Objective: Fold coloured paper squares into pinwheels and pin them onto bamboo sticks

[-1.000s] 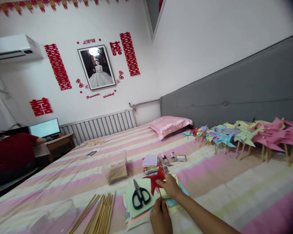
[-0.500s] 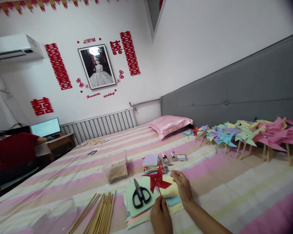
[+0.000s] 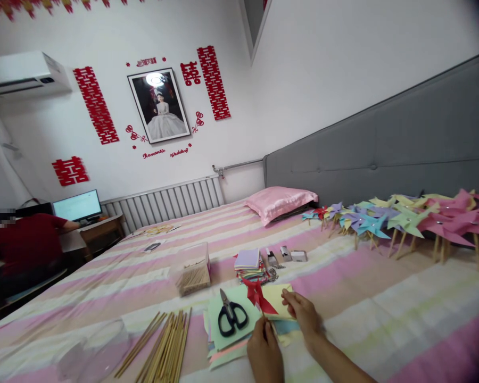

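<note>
My left hand (image 3: 264, 348) grips the thin stick of a red paper pinwheel (image 3: 257, 296), holding it upright over the bed. Just right of the pinwheel's blades is my right hand (image 3: 302, 312), fingers loosely curled with the fingertips close to a blade. I cannot tell whether they touch it. Under both hands lies a pile of coloured paper sheets (image 3: 231, 340), and black-handled scissors (image 3: 230, 315) rest on its green top sheet.
A bundle of wooden sticks (image 3: 165, 348) lies to the left, with a box of short sticks (image 3: 193, 272), a small paper stack (image 3: 248, 264) and staplers (image 3: 287, 255) beyond. Finished pinwheels (image 3: 403, 221) line the grey headboard. A person in red (image 3: 22, 247) sits at a desk far left.
My right hand let go of the pinwheel's blades, moved off to the right, then came back close beside them. The pinwheel has turned and dropped slightly. My view tilted down a little.
</note>
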Demonstrator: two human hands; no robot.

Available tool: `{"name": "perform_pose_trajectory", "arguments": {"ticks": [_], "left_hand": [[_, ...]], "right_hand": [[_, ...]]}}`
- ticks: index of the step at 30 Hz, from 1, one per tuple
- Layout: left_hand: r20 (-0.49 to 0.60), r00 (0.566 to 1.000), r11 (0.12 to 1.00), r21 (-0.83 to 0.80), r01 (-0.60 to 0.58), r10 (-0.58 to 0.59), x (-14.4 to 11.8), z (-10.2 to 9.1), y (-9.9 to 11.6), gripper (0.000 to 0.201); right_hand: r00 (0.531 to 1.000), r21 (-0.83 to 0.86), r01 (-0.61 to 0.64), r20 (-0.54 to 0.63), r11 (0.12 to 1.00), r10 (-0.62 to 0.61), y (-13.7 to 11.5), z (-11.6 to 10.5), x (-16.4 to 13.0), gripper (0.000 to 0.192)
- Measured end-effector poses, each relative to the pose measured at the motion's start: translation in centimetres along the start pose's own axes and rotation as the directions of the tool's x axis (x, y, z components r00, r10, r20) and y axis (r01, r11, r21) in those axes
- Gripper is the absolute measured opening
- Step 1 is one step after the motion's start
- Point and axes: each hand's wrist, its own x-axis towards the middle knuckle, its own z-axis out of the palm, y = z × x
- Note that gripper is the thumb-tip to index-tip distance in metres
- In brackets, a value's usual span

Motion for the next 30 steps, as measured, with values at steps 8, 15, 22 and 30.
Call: {"name": "perform_pose_trajectory", "arguments": {"ticks": [8,15,22,30], "left_hand": [[-0.034,0.999,1.000,-0.006,0.012,-0.012,0.1,0.3,-0.2,0.031],[-0.038,0.999,0.999,-0.034,0.005,-0.006,0.0,0.5,-0.6,0.032],[-0.029,1.000,1.000,-0.019,-0.009,0.008,0.0,0.5,-0.5,0.032],[-0.021,1.000,1.000,0.007,-0.018,0.018,0.1,0.2,-0.4,0.031]], "right_hand": [[0.986,-0.164,0.123,0.136,0.979,-0.101,-0.3,0.0,-1.2,0.037],[0.967,-0.287,0.235,0.167,0.928,-0.193,-0.4,0.1,-2.4,0.035],[0.949,-0.317,0.298,0.197,0.900,-0.245,-0.3,0.1,-2.5,0.027],[0.925,-0.314,0.350,0.265,0.883,-0.273,0.0,0.2,-2.4,0.022]]}}
